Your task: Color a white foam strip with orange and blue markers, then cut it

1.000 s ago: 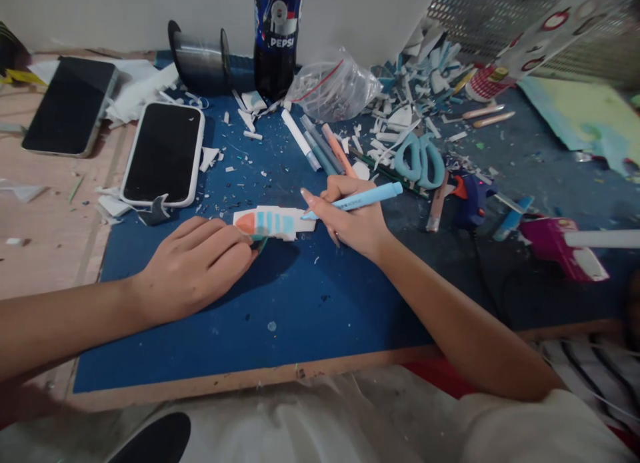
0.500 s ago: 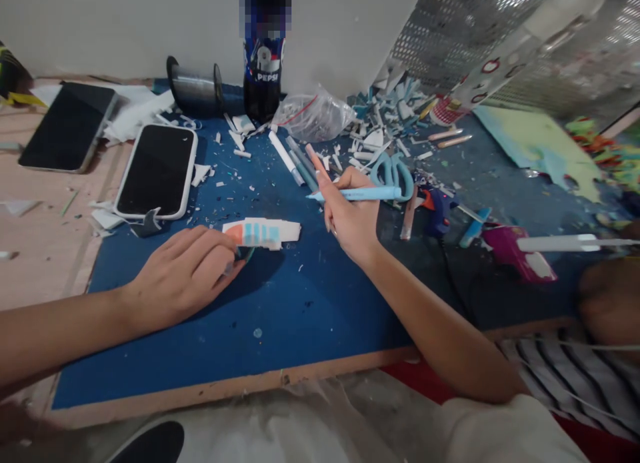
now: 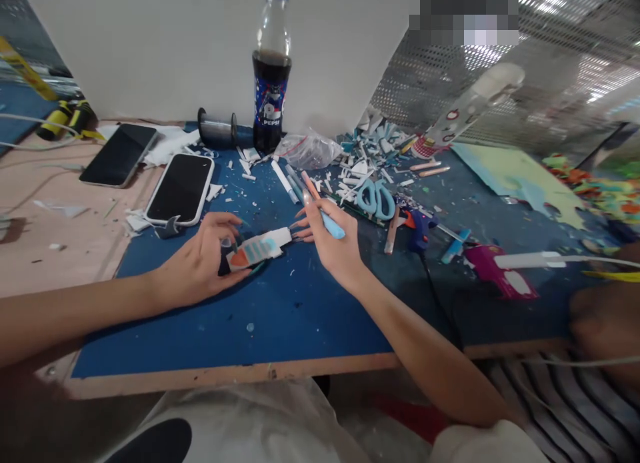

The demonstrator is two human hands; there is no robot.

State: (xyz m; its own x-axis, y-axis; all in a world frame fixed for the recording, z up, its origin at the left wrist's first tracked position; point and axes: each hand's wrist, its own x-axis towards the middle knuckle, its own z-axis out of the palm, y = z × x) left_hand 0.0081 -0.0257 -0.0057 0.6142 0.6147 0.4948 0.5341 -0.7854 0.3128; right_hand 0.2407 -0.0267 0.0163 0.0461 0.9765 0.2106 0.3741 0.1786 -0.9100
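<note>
My left hand (image 3: pixel 204 255) is closed around the left end of a small white cutout piece (image 3: pixel 257 249) coloured with an orange patch and pale blue stripes. The piece lies tilted just above or on the blue mat. Tucked in my right hand (image 3: pixel 336 246) is a light blue marker (image 3: pixel 333 227), its rounded end toward me and its other end hidden by the fingers. The right fingertips reach the white right end of the piece; whether they press on it I cannot tell. Beyond that hand lie a white marker (image 3: pixel 285 181) and an orange marker (image 3: pixel 310 183).
Two phones (image 3: pixel 181 188) lie at left. Behind stand a spool (image 3: pixel 217 128), a Pepsi bottle (image 3: pixel 270 96) and a plastic bag (image 3: pixel 307 149). Foam scraps (image 3: pixel 373 153), blue scissors (image 3: pixel 375 199), a glue gun (image 3: pixel 423 228) and a magenta tool (image 3: pixel 500 269) spread rightward. Another person's arm (image 3: pixel 605 316) is at right.
The view has tilted up. My left fingers have lifted and taken the piece between them, tipping it. The blue marker has swung from crosswise to slanting, and my right fingertips have come to the piece.
</note>
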